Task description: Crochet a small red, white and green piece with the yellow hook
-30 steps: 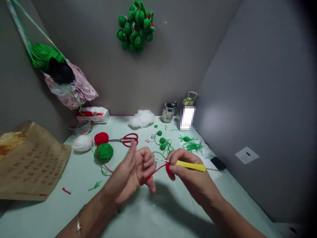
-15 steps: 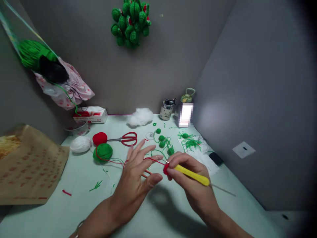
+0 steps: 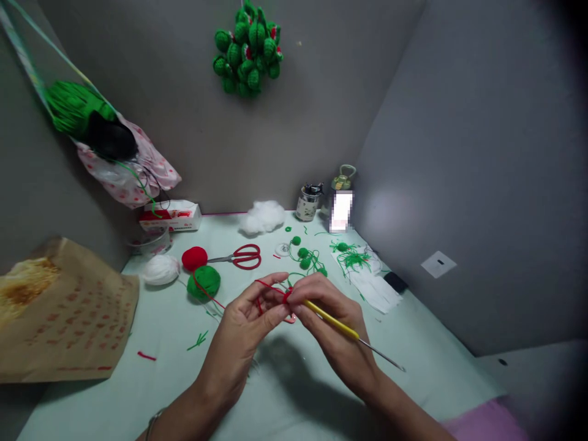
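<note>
My right hand (image 3: 340, 303) grips a yellow-handled crochet hook (image 3: 331, 318), its bare metal end pointing down to the right. At its fingertips sits a small piece of red crochet (image 3: 287, 297), partly hidden by fingers. My left hand (image 3: 241, 327) is closed, thumb and fingers pinching that piece from the other side. Red yarn (image 3: 211, 296) loops over the left index finger and trails back toward a red yarn ball (image 3: 194, 258). A green yarn ball (image 3: 204, 283) lies just in front of the red one. The hook's working tip is hard to make out.
Scissors (image 3: 245, 256), white yarn (image 3: 160, 269) and fluffy stuffing (image 3: 263, 217) lie behind my hands. Small green crochet balls (image 3: 303, 252) trail threads. A paper bag (image 3: 92, 312) stands left; a can (image 3: 307, 205) and lit phone screen (image 3: 341, 211) stand at the back.
My left hand has moved from spread fingers beside the red crochet to pinching it. My right hand, with the hook, has shifted slightly left. The view has turned a little.
</note>
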Demonstrator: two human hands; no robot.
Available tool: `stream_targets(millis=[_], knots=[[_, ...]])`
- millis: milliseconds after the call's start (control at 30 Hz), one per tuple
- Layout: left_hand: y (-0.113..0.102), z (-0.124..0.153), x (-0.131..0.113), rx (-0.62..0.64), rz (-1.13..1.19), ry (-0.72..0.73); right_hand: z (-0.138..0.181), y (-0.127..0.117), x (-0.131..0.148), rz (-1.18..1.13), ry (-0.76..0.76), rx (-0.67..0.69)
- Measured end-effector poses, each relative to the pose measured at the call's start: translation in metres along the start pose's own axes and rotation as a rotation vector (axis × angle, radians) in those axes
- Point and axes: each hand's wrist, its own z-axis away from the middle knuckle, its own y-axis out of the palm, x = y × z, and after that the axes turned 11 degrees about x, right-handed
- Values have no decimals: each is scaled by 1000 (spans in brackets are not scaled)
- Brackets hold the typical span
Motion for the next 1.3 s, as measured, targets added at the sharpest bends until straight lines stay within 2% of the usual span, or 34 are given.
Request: stream_targets(millis=[100,267,367,533,733,933,1067,1167,1300], knots=[[-4,-1,-2,-50,87,-3,-9,7,-9,-5,-28,-10],[-4,-7,0,-147,288,-119,-15,12,-31,-26,-51,-20],[-6,-14,5,-196,288,-118,-14,10,-41,-34,-36,-38],[-20,-20,17,-115,129,-85,-11,6,-50,-74,51,-10],[-35,-25,26,-87,112,-73,-15,12,-56,-161,189,-107],[-32,-26,21,-117,149,-100,-19,15,-55,-279,340,-139],[-29,-27,17,-107,208,-146,-17,16,-63,-451,450,-182],[-29,-28,17,-87,223,-154,-17,17,-66,-500,469,-202],[-30,-28,20,-115,212,-140,-19,20,-61,-420,455,-231]])
